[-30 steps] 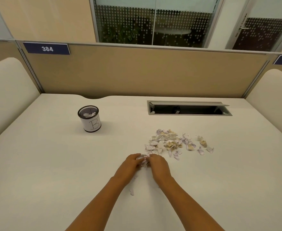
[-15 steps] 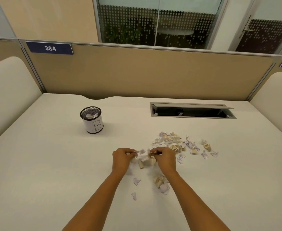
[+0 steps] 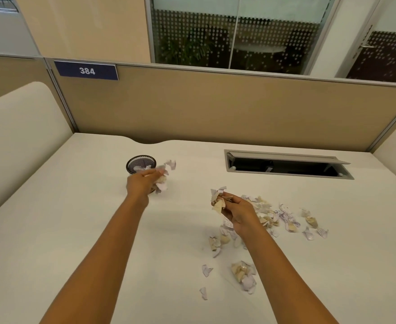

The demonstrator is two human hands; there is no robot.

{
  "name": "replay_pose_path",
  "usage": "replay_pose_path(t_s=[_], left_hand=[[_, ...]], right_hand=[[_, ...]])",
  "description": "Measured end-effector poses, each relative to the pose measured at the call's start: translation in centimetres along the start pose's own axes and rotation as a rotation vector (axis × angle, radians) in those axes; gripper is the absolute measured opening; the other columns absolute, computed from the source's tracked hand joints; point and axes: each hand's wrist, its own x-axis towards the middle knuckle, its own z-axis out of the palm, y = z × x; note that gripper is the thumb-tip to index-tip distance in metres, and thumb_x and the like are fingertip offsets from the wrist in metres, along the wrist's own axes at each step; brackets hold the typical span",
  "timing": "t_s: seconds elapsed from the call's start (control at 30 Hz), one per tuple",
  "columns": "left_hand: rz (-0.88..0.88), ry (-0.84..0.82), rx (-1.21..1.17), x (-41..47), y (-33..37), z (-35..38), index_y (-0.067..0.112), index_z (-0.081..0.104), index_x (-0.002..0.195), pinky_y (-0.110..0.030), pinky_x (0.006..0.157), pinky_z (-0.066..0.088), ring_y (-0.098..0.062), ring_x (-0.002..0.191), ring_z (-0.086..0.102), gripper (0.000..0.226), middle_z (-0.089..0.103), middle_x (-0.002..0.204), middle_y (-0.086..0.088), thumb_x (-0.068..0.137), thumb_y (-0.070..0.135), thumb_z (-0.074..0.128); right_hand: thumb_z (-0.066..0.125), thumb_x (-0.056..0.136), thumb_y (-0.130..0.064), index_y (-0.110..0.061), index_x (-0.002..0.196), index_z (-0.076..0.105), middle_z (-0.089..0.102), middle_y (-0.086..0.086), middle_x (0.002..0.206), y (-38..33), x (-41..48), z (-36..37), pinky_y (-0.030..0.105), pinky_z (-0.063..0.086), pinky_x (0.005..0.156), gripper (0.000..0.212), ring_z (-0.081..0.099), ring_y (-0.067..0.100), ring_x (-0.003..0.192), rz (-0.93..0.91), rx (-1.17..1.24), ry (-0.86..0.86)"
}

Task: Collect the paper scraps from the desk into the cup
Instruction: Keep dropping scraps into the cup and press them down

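Observation:
The black mesh cup point(image 3: 138, 163) stands on the white desk point(image 3: 52, 230) at the left, with a few scraps inside. My left hand point(image 3: 143, 182) is raised just in front of the cup and to its right, closed on a bunch of paper scraps point(image 3: 165, 174) that hides the cup's front. My right hand point(image 3: 235, 210) is lifted above the desk, gripping more scraps point(image 3: 218, 201). A pile of white and tan scraps point(image 3: 283, 215) lies to its right. Loose scraps point(image 3: 242, 273) lie nearer me.
An open cable slot point(image 3: 288, 165) with a raised metal flap is set into the desk at the back right. A tan partition point(image 3: 215, 106) with a "384" sign point(image 3: 86, 70) closes the far side, and padded side panels point(image 3: 17, 127) flank the desk.
My hands have parted. The left hand has carried its scraps up and left to the cup, and the right hand has lifted with its own bunch.

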Motion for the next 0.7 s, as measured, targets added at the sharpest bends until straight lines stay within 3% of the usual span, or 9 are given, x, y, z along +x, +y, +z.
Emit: replay_pose_path(t_s=[0.1,0.2,0.3,0.37,0.5,0.7], left_hand=[[0.027,0.076,-0.015,2.5,2.1,-1.1,-0.001,0.069,0.099,-0.016,0.039,0.045,-0.007,0.036,0.055,0.026,0.064,0.076,-0.015,0.077,0.012,0.073],[0.060,0.140,0.078,4.6,3.7,-2.1,-0.001,0.069,0.101,-0.016,0.038,0.046,-0.011,0.039,0.055,0.029,0.064,0.072,-0.012,0.077,0.014,0.074],[0.095,0.156,0.414,6.5,4.6,-3.0,0.002,0.074,0.094,-0.015,0.039,0.043,-0.015,0.051,0.052,0.022,0.066,0.071,-0.008,0.077,0.015,0.074],[0.070,0.134,0.619,7.6,5.2,-3.3,0.002,0.075,0.089,-0.015,0.041,0.043,-0.020,0.050,0.053,0.018,0.068,0.078,-0.014,0.075,0.014,0.075],[-0.046,0.137,0.890,9.5,5.2,-2.2,-0.003,0.071,0.096,-0.028,0.065,0.049,-0.032,0.079,0.066,0.030,0.065,0.091,-0.022,0.071,0.012,0.079],[0.030,0.165,1.144,11.4,2.3,0.1,-0.007,0.061,0.105,-0.035,0.079,0.051,-0.036,0.100,0.063,0.030,0.062,0.110,-0.023,0.080,0.008,0.069]], right_hand=[[0.052,0.088,0.009,-0.002,0.095,0.065,0.068,0.010,0.083,0.0,0.7,0.8,0.019,0.058,0.054,0.018,0.071,0.011,0.055,0.004,0.038,-0.032],[0.051,0.089,0.009,0.001,0.103,0.064,0.068,0.010,0.084,0.3,1.3,1.3,0.019,0.059,0.056,0.021,0.071,0.012,0.056,0.013,0.032,-0.049],[0.050,0.089,0.009,0.004,0.110,0.062,0.068,0.010,0.085,0.6,1.8,1.4,0.019,0.059,0.056,0.025,0.071,0.013,0.060,0.027,0.007,-0.041],[0.049,0.090,0.010,0.006,0.113,0.061,0.067,0.012,0.089,0.8,2.0,1.2,0.018,0.059,0.055,0.026,0.069,0.019,0.069,0.041,-0.004,-0.020],[0.050,0.089,0.010,0.006,0.108,0.062,0.069,0.011,0.081,1.4,2.4,0.8,0.018,0.058,0.053,0.023,0.071,0.014,0.059,0.059,-0.010,0.001],[0.050,0.089,0.011,0.000,0.096,0.066,0.071,0.010,0.077,2.0,3.5,0.8,0.020,0.058,0.053,0.021,0.071,0.012,0.056,0.068,-0.012,-0.004]])
